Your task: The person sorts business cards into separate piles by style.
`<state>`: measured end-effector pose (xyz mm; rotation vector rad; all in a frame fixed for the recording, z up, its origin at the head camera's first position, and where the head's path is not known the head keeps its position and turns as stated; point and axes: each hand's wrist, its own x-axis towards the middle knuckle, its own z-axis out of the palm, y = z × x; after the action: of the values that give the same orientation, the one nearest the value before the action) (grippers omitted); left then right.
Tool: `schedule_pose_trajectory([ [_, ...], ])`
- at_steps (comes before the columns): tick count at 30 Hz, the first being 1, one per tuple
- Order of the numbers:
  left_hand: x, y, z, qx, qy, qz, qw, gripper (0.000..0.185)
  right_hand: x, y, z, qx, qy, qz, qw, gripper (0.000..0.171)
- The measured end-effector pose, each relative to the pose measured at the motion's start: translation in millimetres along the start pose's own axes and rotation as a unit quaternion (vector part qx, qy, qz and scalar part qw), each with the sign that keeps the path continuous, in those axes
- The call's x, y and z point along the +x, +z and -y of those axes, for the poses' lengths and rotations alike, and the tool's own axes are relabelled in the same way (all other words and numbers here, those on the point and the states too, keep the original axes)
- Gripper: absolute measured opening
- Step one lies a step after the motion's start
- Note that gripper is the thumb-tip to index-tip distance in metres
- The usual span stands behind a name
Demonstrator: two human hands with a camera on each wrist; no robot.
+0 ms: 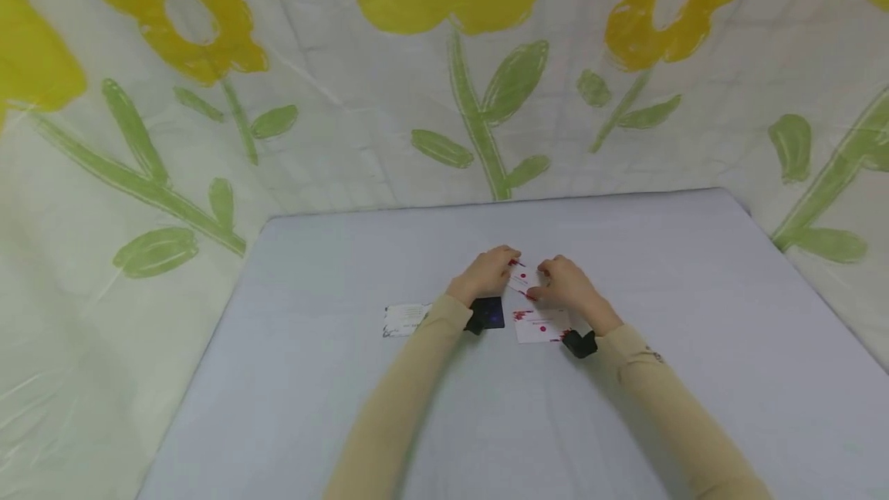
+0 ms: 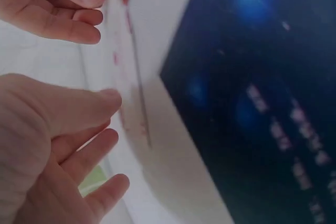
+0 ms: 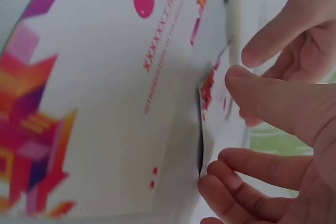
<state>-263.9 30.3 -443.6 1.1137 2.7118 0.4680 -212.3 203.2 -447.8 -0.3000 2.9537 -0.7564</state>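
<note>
While both hands, the left hand and right hand, are pinching one white card, gathering seems underway, needing the flat card next.

I see a pale grey bench at lower centre, backed across the upper frame by a white sheet printed with yellow flowers, evenly lit.

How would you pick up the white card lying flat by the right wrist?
The white card lies flat on the table, so there is little to pinch from above. Probably best to lift its free near edge with a fingertip, then pinch that edge between thumb and finger.
</note>
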Motion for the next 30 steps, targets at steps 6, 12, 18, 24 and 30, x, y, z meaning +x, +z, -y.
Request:
schedule_pose_trajectory([
  [6, -0.5, 2.9, 3.9, 0.031, 0.004, 0.018, 0.9994, 0.044, -1.2, 4.3, 6.3, -0.036, -0.012, -0.011, 0.999, 0.048],
  [12, 0.4, 1.5, 2.4, 0.033, 0.007, 0.018, 0.9993, 0.041, 1.0, 3.3, 4.2, -0.008, 0.012, 0.000, 1.000, 0.050],
  [18, 1.5, 0.9, 3.4, 0.034, 0.009, 0.021, 0.9992, 0.039, 4.5, -0.1, -2.3, 0.068, 0.028, 0.023, 0.997, 0.050],
  [24, -1.0, 0.3, 6.1, 0.031, 0.003, 0.013, 0.9994, 0.038, 9.1, -0.1, -12.4, 0.091, 0.004, 0.016, 0.996, 0.047],
  [30, -5.0, 1.3, 3.8, -0.033, -0.026, -0.066, 0.9969, 0.030, 8.3, 0.4, -14.6, 0.122, -0.012, -0.020, 0.992, 0.034],
])
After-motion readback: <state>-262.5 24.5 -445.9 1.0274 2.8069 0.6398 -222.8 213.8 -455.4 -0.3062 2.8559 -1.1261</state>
